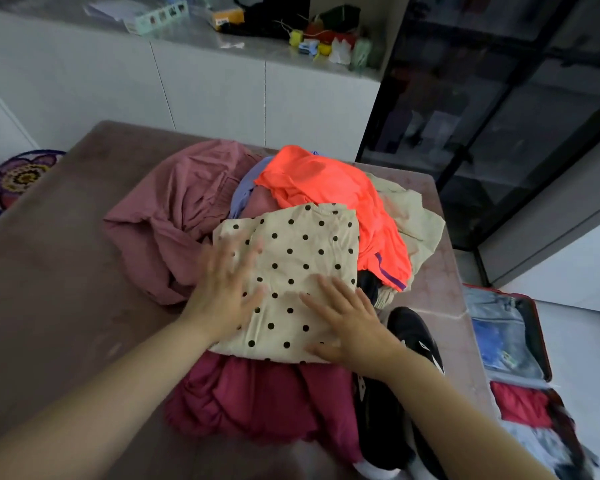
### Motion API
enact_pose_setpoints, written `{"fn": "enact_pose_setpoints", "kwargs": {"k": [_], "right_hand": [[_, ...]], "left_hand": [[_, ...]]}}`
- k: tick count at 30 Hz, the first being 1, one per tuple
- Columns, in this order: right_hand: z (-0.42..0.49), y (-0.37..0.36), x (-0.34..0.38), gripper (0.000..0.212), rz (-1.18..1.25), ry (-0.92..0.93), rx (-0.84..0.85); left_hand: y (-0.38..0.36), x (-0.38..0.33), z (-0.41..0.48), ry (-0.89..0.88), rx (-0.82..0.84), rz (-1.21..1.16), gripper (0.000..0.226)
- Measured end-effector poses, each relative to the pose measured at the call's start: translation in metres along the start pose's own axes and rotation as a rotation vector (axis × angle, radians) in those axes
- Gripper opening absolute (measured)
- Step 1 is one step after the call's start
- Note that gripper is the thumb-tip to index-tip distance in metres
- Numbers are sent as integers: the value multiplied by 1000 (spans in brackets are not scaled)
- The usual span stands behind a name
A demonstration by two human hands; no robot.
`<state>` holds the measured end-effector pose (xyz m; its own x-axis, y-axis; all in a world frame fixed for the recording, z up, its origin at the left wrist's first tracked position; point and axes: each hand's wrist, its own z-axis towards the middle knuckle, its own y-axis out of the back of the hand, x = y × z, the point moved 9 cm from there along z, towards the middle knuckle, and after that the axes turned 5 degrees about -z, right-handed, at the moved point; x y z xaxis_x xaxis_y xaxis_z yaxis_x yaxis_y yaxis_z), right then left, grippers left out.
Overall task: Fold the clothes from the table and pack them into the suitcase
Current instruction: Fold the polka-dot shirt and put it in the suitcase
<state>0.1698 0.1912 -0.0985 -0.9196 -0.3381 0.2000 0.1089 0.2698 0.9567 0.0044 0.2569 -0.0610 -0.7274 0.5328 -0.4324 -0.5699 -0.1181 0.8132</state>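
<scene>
A folded beige polka-dot garment (298, 258) lies on top of a pile of clothes on the brown table (49, 271). My left hand (226, 292) presses flat on its left side with the fingers spread. My right hand (347, 320) lies flat on its lower right part. Around it are a dusty pink garment (167, 216), a bright orange one (329, 181), a dark red one (257, 400), a black one (388, 410) and a pale beige one (416, 216). The open red suitcase (541, 327) sits on the floor at the right and holds folded clothes.
A white cabinet (222, 91) stands behind the table, its counter cluttered with small items. A dark glass-fronted cabinet (499, 98) is at the right. A round patterned mat (14, 178) lies on the floor at the left. The table's left part is bare.
</scene>
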Motion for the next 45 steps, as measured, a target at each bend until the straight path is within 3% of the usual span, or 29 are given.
{"fn": "enact_pose_setpoints", "kwargs": {"k": [2,3,6,8,10,14,19,21,23,25,26,28,31,33,36,38,40,42,45], "right_hand": [[-11,5,-8,80,55,45,31],[-15,1,-13,82,32,65,69],[-14,-12,-19,96,-111,33,138],[-8,-11,-12,110,-244,0,56],[-1,-13,-7,115,-329,-1,-40],[-2,1,3,87,-366,87,-278],[-12,55,3,57,-89,102,-463],[-15,78,3,44,-30,69,-415],[-23,88,-4,46,187,3,-185],[-30,89,-11,35,491,-25,-24],[-30,87,-15,30,605,-50,-2],[-23,70,-34,28,759,-186,-47],[-15,35,-80,15,794,-563,-209],[-19,17,-97,26,794,-771,-280],[-24,24,-80,55,618,-703,-447],[-14,23,-59,78,377,-544,-391],[-4,7,-64,76,308,-542,-293],[-2,-5,-82,57,349,-621,-258],[-2,-7,-91,42,394,-690,-286]], "left_hand": [[-32,-33,-27,-316,283,124,66],[-47,-35,-39,-350,415,194,70],[-77,-12,-55,-171,719,234,88],[-84,-5,-54,-103,793,239,91],[-85,-6,-50,-99,782,248,92],[-73,-10,-45,-210,639,313,96],[-36,-32,-35,-300,362,312,112],[-23,-41,-32,-285,333,262,103],[-12,-46,-28,-167,478,50,72],[-11,-46,-29,29,740,-210,42],[-14,-46,-30,93,854,-306,36],[-24,-35,-23,210,916,-432,43],[-47,3,-7,455,730,-473,38],[-54,24,0,542,538,-367,42],[-33,9,8,408,171,-216,44],[-17,-33,8,168,20,-248,44],[-39,-69,-3,-1,200,-110,56],[-75,-65,-18,56,453,43,80],[-109,-33,-26,154,581,96,86]]}}
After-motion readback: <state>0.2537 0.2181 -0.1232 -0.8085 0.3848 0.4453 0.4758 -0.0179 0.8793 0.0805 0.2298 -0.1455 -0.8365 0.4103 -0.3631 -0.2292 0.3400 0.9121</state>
